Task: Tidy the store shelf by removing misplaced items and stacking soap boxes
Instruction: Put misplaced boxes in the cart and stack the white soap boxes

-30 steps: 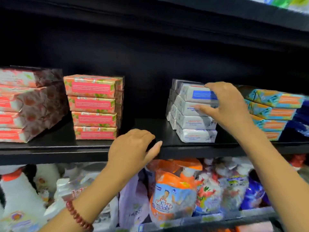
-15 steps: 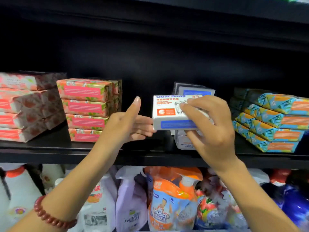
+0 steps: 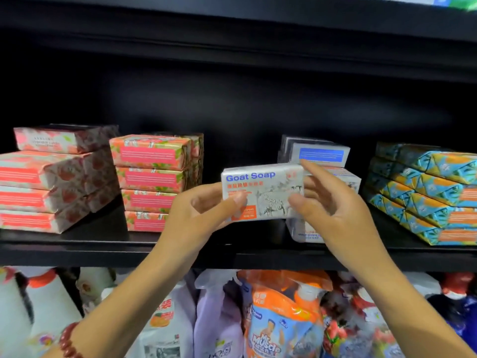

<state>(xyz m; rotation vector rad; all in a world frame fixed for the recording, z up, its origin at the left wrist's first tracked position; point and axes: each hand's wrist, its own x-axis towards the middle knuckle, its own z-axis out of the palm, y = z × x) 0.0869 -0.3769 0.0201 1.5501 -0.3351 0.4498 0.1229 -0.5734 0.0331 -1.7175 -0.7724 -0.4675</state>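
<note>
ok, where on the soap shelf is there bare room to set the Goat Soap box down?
Bare shelf between the pink stack and the white stack. Narrow gap beside the strawberry stack. Blue-orange stack crowds the right.

Stuff on the lower tier, below both hands: orange + blue refill pouch (image 3: pixel 281 319) w/ "Muscle" printed on it sits pretty much btwn and under the left hand (image 3: pixel 196 215) and right hand (image 3: pixel 333 215). Just left of it, a lilac bottle (image 3: pixel 219 313), then a white bottle (image 3: pixel 165 313) w/ an orange fruit pic on the label, under the left forearm. Way off to the left, white jugs (image 3: pixel 44 301) w/ red caps, kinda blurry. Under the right forearm there's a clear pouch w/ red strawberry print (image 3: pixel 343 329), and a dark blue pack (image 3: pixel 462 316) far right, can't read it. Top right corner, well above the right hand, a bit of blue/green packaging (image 3: pixel 454 1).
</note>
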